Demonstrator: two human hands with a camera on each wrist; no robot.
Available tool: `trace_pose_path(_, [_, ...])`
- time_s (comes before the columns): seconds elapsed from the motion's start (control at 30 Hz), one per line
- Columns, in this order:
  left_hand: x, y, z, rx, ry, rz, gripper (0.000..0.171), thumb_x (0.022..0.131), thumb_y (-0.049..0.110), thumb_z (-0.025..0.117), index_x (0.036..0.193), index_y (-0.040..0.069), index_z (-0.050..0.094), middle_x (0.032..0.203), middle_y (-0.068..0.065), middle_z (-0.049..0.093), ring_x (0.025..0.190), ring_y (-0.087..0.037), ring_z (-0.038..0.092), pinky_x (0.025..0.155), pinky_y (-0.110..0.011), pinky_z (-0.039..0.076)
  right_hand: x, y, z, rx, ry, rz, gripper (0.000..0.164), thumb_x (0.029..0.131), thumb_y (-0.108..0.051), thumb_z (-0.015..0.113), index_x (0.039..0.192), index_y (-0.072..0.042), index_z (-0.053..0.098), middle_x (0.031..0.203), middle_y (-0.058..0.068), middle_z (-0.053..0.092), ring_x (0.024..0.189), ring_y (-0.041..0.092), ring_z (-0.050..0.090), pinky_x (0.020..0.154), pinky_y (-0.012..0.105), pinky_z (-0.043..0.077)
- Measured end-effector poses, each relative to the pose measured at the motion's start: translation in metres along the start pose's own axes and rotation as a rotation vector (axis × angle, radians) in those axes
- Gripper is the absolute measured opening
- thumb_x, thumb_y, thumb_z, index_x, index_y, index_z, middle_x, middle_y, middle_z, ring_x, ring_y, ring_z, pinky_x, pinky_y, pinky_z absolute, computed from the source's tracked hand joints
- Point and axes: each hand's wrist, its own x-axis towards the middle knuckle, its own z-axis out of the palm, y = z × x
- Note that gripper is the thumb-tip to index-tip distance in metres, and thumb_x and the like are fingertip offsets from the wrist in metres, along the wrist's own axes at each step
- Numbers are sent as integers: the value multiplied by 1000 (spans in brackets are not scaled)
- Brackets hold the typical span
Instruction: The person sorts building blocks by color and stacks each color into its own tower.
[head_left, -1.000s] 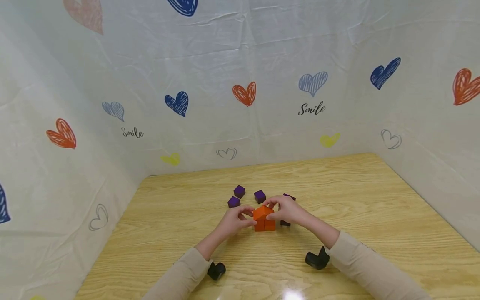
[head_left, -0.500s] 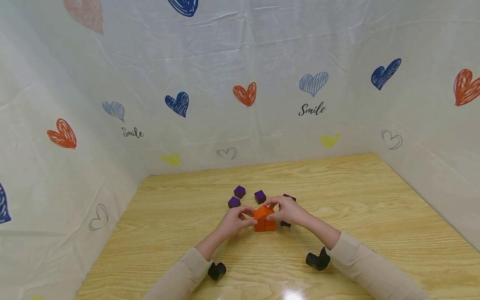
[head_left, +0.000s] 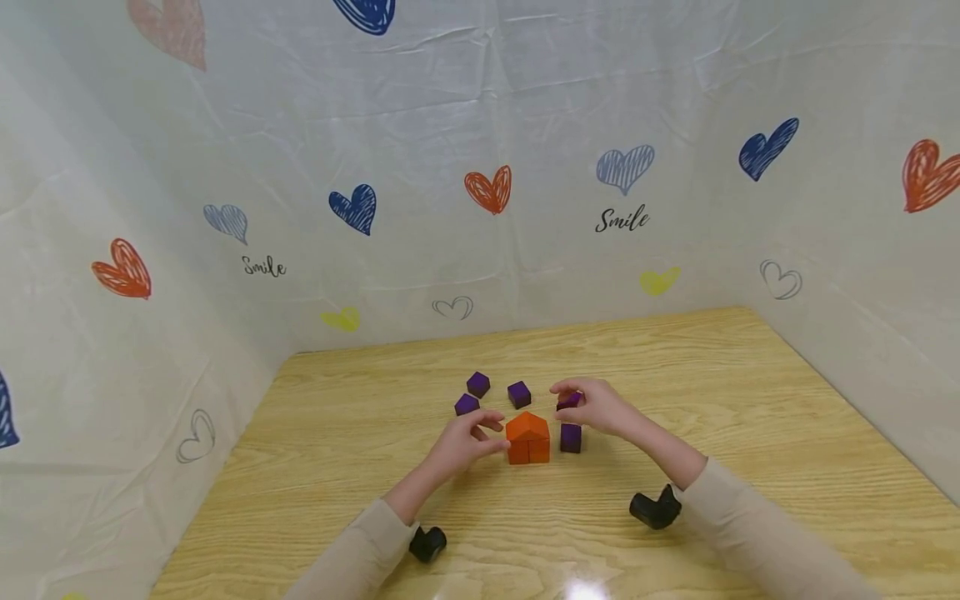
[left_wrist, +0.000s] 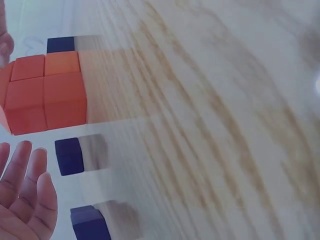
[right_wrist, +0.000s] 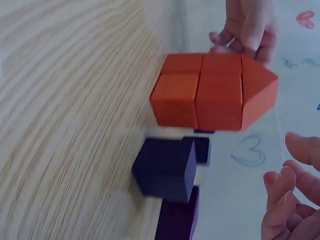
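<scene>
Orange cubes [head_left: 538, 452] stand stacked on the wooden table, with an orange triangular prism [head_left: 528, 427] lying across their top like a roof. To the left of this stack is my left hand [head_left: 459, 443], its fingers spread and holding nothing, the fingertips right at the orange blocks. My right hand [head_left: 600, 408] is off to the right with loosely bent fingers over a dark purple block [head_left: 570, 401], which they partly cover. In the right wrist view the right fingers [right_wrist: 280, 200] are apart from the blocks. A purple cube [head_left: 571, 438] stands just right of the stack.
Behind the stack lie more purple blocks: one block [head_left: 519, 394] straight behind, a second block [head_left: 477, 384] and a third block [head_left: 467, 404] at the back left. A white curtain [head_left: 405, 267] printed with hearts encloses the table [head_left: 360, 417].
My right hand has let go of the orange prism and moved right, towards the purple blocks. The prism now sits level on the cubes. The left hand has barely moved.
</scene>
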Motion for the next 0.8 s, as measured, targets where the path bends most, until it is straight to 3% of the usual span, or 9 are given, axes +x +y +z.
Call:
trace_pose_path(0.2, [-6,-2,-5,3,35,24,40,82,22,69,116,2,59,103,-13,63,75,-14,55,62,-23,47,-10,13,-10,-36,26,12,34,81,-6,67,111,9,59,97,18,60,58,13,44,52,24,42])
trace_pose_path(0.5, [-10,-4,-17,36,126,-8,31,83,11,67,112,0,61,101,-14,63,75,-16,56,62,-22,46,-13,29,-15,-82,53,-15,32,82,-5,65,110,9,59,94,18,61,54,9,45,51,24,42])
trace_pose_path(0.63, [-3,0,-23,60,174,-14,26,83,8,66,107,0,62,100,-13,63,77,-18,55,62,-22,46,-3,29,-18,-121,89,-77,30,82,-6,65,109,8,60,93,17,63,59,9,46,53,23,40])
trace_pose_path(0.8, [20,9,-29,112,201,-16,27,83,10,66,109,2,62,100,-9,63,70,-14,50,56,-21,42,21,26,-17,-199,79,-159,28,83,-7,65,108,4,63,95,16,65,74,17,54,63,28,46])
